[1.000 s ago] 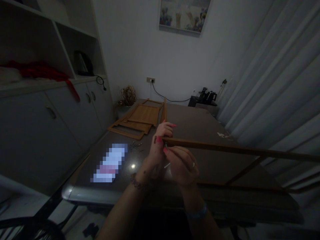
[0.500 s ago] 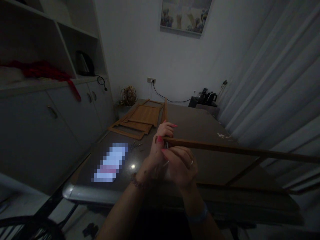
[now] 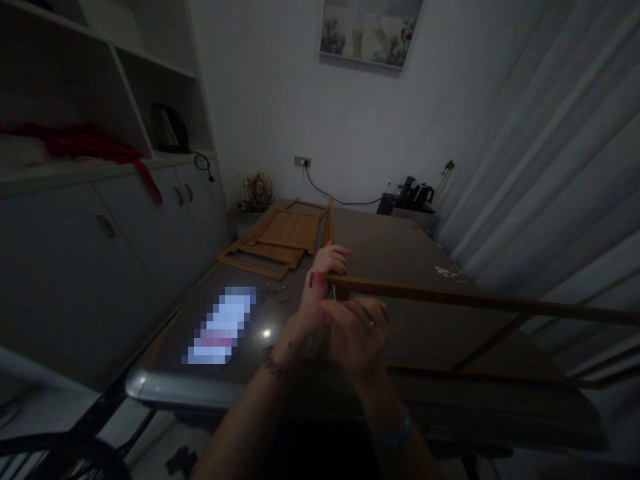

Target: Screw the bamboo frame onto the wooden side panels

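My left hand (image 3: 320, 283) is closed around the near-left corner of a wooden frame (image 3: 450, 293), its thumb pressed on the rail's end. The frame stretches to the right over the table, with crosspieces below. My right hand (image 3: 361, 330) is just under that corner, thumb and fingers pinched together. At its fingertips, a thin metal rod (image 3: 334, 291) stands upright against the underside of the rail. Its lower part is hidden by the fingers, so I cannot tell whether it is a screw or a key. The two hands nearly touch.
Several small metal screws (image 3: 273, 291) lie on the brown table (image 3: 380, 247) to the left. Nearer is a blurred bright screen (image 3: 220, 327). Wooden panels (image 3: 287, 230) are stacked at the back left. Paper scraps (image 3: 447, 272) lie at the right. A black chair (image 3: 55, 453) stands front left.
My right hand has turned at the wrist and shifted slightly left, its fingers now lower around the metal rod. My left hand and the wooden frame stay in place.
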Tool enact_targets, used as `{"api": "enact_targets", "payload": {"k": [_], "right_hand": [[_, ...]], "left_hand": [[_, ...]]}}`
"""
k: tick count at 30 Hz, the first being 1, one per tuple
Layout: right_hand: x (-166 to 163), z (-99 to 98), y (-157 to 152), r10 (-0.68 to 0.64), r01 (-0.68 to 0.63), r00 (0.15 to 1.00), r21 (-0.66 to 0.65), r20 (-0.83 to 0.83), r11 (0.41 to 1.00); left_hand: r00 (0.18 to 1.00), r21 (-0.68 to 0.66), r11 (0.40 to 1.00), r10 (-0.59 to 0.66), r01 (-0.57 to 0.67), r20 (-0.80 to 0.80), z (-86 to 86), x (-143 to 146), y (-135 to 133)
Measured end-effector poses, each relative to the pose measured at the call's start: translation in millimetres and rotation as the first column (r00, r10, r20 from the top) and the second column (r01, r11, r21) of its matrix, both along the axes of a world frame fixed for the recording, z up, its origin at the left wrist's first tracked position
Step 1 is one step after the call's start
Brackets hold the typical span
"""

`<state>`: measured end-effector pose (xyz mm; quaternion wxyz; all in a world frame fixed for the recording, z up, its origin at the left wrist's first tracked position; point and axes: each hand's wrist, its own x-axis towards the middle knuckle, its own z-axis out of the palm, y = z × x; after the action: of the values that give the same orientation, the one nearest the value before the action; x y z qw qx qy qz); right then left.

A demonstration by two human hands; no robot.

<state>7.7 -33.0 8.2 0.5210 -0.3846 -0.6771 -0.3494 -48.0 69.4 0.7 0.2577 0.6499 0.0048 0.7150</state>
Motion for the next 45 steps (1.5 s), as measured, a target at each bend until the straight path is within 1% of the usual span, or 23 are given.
{"api": "enact_targets", "payload": {"k": [5, 7, 10, 13, 18, 24, 26, 29, 32, 34, 36, 38, 40, 45], "right_hand": [[-5.2, -0.7, -0.1, 0.109, -0.113, 0.990, -0.044, -0.095, 0.993], [-7.0, -1.0, -0.1, 0.123, -0.131, 0.984, -0.059, -0.126, 0.990], [-8.7, -1.9, -0.2, 0.059, -0.067, 0.990, -0.060, -0.129, 0.996], [-8.8, -2.6, -0.4, -0.016, 0.013, 0.994, -0.025, -0.112, 1.000], [-5.4, -3.7, 0.5, -0.087, 0.088, 0.996, 0.044, -0.018, 0.995], [-3.7, -9.2, 3.3, -0.189, 0.196, 0.980, 0.117, -0.069, 0.974], [-3.3, -9.2, 3.3, -0.172, 0.179, 0.982, 0.114, -0.075, 0.977], [-2.4, -7.1, 2.2, -0.104, 0.109, 0.991, 0.068, -0.084, 0.992], [-1.7, -4.6, 1.6, -0.063, 0.069, 0.991, 0.048, -0.119, 0.996], [-1.9, -3.2, 2.3, -0.012, 0.022, 0.985, 0.060, -0.172, 0.998], [-2.3, -2.2, 3.4, 0.080, -0.062, 0.971, 0.089, -0.224, 0.994], [-1.9, -1.6, 3.8, 0.145, -0.119, 0.960, 0.121, -0.240, 0.986], [-0.3, -1.6, 2.7, 0.142, -0.114, 0.964, 0.131, -0.224, 0.985], [7.8, -4.3, -3.6, 0.057, -0.038, 0.991, 0.149, -0.122, 0.988]], "left_hand": [[0.999, -0.015, 1.000, -0.007, 0.007, -0.049, 1.6, -2.7, -1.8], [0.998, -0.028, 1.000, 0.002, -0.004, -0.064, 2.5, -4.3, -3.0], [0.997, -0.024, 0.999, 0.024, -0.026, -0.072, 3.1, -5.8, -4.4], [0.997, -0.011, 1.000, 0.025, -0.026, -0.077, 2.8, -6.2, -4.9], [0.999, -0.034, 0.999, 0.023, -0.025, -0.042, 2.2, -3.7, -4.5], [0.998, -0.033, 0.999, 0.040, -0.041, -0.042, 3.0, -2.4, -4.4], [0.998, -0.032, 0.999, 0.041, -0.042, -0.042, 3.2, -2.4, -4.5], [0.998, -0.037, 0.998, 0.046, -0.047, -0.040, 3.4, -2.1, -4.5], [0.999, -0.041, 0.998, 0.037, -0.038, -0.039, 3.7, -1.9, -4.5], [0.999, -0.032, 0.999, 0.015, -0.016, -0.030, 4.0, -2.2, -4.5], [1.000, -0.023, 1.000, -0.001, 0.000, -0.030, 4.3, -2.9, -4.5], [0.999, -0.018, 1.000, -0.002, 0.002, -0.043, 4.4, -3.7, -4.6], [0.999, -0.021, 1.000, 0.004, -0.005, -0.050, 4.2, -4.3, -5.0], [0.998, -0.048, 0.998, 0.030, -0.033, -0.063, 3.2, -4.5, -5.9]]}}
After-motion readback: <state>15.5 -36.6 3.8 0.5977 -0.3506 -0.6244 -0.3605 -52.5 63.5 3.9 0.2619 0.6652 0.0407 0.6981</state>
